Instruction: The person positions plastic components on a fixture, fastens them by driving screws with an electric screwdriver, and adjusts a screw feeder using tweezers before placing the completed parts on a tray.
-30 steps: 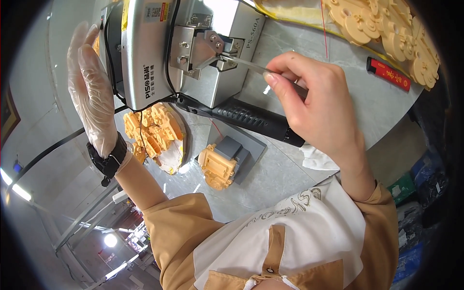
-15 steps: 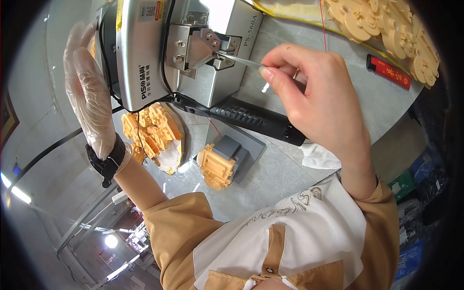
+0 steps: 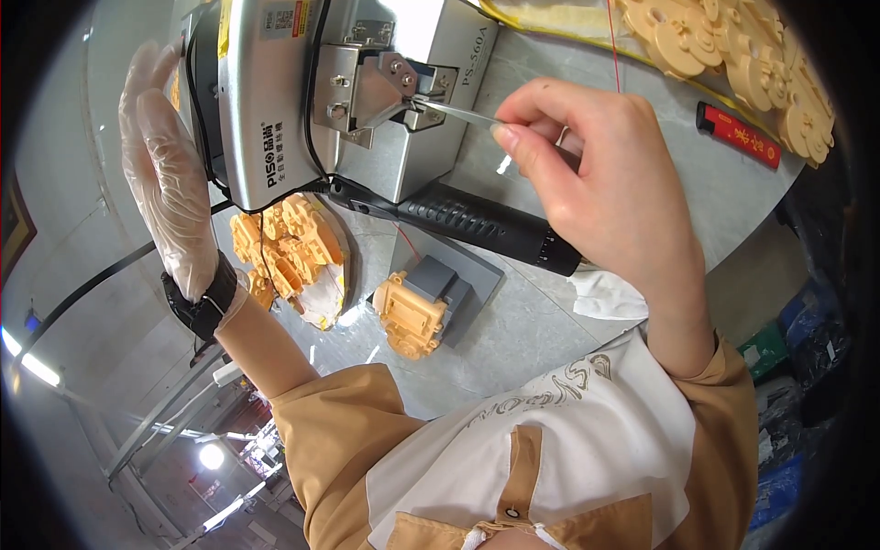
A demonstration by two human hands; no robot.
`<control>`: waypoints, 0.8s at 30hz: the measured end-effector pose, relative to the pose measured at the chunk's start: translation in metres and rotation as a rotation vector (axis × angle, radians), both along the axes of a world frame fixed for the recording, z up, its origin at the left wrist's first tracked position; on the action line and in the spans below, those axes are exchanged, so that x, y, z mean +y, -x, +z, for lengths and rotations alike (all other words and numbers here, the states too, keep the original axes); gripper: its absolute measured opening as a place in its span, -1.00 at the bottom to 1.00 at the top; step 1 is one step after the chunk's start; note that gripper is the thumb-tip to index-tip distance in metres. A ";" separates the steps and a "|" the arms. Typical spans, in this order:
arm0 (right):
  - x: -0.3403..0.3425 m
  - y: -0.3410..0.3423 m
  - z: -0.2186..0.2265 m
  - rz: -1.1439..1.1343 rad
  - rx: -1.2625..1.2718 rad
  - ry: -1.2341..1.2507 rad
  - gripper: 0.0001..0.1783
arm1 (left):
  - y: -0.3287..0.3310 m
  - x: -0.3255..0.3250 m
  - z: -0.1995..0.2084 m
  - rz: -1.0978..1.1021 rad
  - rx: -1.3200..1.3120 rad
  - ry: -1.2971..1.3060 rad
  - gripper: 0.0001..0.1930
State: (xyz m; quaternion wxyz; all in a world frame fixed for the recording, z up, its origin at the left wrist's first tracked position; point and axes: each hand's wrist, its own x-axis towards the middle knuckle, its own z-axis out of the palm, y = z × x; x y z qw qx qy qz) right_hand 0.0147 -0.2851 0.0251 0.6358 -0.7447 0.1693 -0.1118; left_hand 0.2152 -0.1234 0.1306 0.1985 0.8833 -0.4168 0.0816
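The right hand (image 3: pixel 610 179), bare, is closed in a pinch grip on a thin metal tool (image 3: pixel 463 113); the tool's tip is at the metal bracket (image 3: pixel 385 90) on the front of a silver machine (image 3: pixel 275 92), exact contact at the tip being too small to confirm. The left hand (image 3: pixel 171 174), in a translucent glove, is released, fingers extended along the machine's left side; whether it presses on the casing cannot be determined. The machine stands on a grey bench (image 3: pixel 724 188). A black powered screwdriver (image 3: pixel 481 227) lies just in front of it, its rear end near the right wrist. Nearer the wearer, a yellow-orange plastic housing (image 3: pixel 410 316) sits against a grey block fixture (image 3: pixel 463 298). Similar parts (image 3: pixel 289 243) are heaped to its left. A red lighter (image 3: pixel 741 139) lies at the far right, beside further moulded pieces (image 3: pixel 724 50).
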 end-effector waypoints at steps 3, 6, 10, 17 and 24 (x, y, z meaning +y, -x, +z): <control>0.000 0.000 -0.001 -0.003 -0.009 -0.011 -0.92 | 0.001 0.001 0.001 -0.002 0.019 0.001 -0.23; 0.001 -0.001 -0.002 0.000 -0.011 -0.008 -0.92 | 0.001 0.001 0.001 0.017 0.044 -0.015 -0.23; 0.001 -0.001 -0.005 -0.003 -0.019 -0.030 -0.93 | -0.001 0.001 -0.001 0.003 0.025 -0.005 -0.21; 0.001 0.000 -0.005 -0.013 -0.067 -0.056 -0.95 | -0.001 0.002 0.001 -0.006 0.015 -0.018 -0.20; 0.000 0.000 -0.001 0.000 0.000 -0.001 -0.93 | -0.003 0.002 0.000 0.000 0.000 -0.012 -0.20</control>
